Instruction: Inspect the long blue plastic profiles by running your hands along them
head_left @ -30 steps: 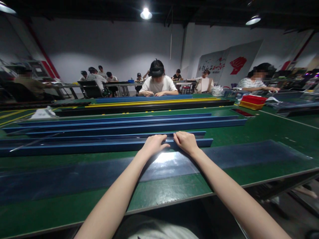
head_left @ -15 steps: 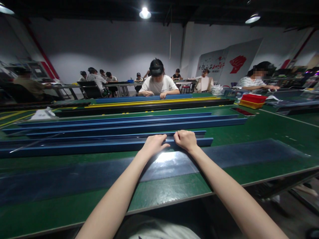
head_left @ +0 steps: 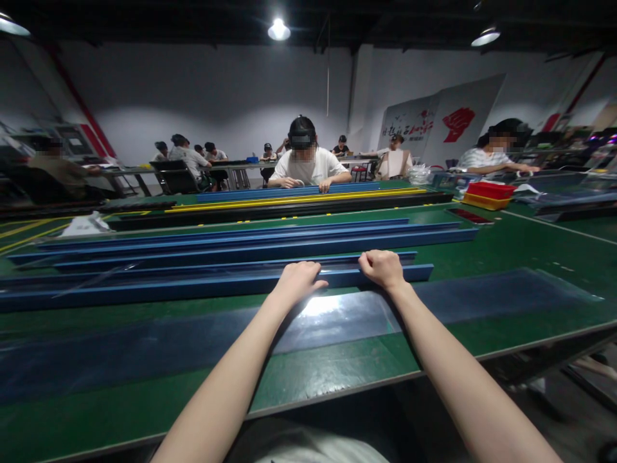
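Observation:
A long blue U-shaped profile (head_left: 159, 294) lies across the table in front of me, its right end just past my right hand. My left hand (head_left: 299, 281) rests over the profile's near wall, its fingers curled into the channel and mostly hidden, the thumb pointing right. Farther right, my right hand (head_left: 384, 267) is closed in a fist round the same profile. Clear film shows along the channel's left part. Between me and the profile, a long strip of transparent film (head_left: 337, 321) lies flat under my forearms.
More blue profiles (head_left: 270, 244) lie behind, then black and yellow strips (head_left: 299, 198). A phone (head_left: 470, 216) and red and yellow bins (head_left: 488, 195) stand right. A co-worker (head_left: 308, 164) sits opposite, hands on another blue profile. The green table's front edge (head_left: 337, 390) is near me.
My right hand has moved right, and the profile has slid right with it. My left hand stays at nearly the same place, so the hands are farther apart.

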`<state>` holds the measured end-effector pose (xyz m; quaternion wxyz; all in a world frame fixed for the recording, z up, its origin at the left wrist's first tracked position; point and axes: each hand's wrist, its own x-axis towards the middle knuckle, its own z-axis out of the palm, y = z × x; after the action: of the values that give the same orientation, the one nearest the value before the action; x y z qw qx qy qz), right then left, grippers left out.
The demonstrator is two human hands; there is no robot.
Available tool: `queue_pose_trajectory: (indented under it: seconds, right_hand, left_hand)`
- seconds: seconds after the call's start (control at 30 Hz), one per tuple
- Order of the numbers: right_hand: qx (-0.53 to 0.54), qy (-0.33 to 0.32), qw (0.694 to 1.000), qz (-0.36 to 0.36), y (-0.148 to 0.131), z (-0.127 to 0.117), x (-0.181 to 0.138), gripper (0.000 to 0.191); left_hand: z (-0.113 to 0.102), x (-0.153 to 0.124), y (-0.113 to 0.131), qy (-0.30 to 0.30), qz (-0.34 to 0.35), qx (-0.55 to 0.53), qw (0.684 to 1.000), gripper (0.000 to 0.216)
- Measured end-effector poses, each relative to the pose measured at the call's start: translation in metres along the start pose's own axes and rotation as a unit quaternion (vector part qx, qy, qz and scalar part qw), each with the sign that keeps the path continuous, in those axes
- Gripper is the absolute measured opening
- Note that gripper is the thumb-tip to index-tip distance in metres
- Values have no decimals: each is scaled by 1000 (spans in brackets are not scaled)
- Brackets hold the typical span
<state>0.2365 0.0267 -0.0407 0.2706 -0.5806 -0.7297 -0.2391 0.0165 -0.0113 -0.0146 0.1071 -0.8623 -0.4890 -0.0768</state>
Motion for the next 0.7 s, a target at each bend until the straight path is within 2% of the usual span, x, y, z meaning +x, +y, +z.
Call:
queue_pose_trajectory:
  seconds: [0.23,0.43,0.57,0.7]
  right_hand:
    - [16,4,999,41,11,-3,-2,40]
    - [13,-28,999,32,7,-10,-2,41]
    - [-3,-42,999,28,0,-14,-2,40]
    - [-3,-40,999,-3,-20,-15,-3,41]
  left_hand:
    - [3,-1,1,7,21,13,1000,27]
    - [5,-2,1,13,23,14,1000,27]
    - [5,-1,1,13,24,15,1000,27]
    - [4,-1,3,15,24,14,1000,27]
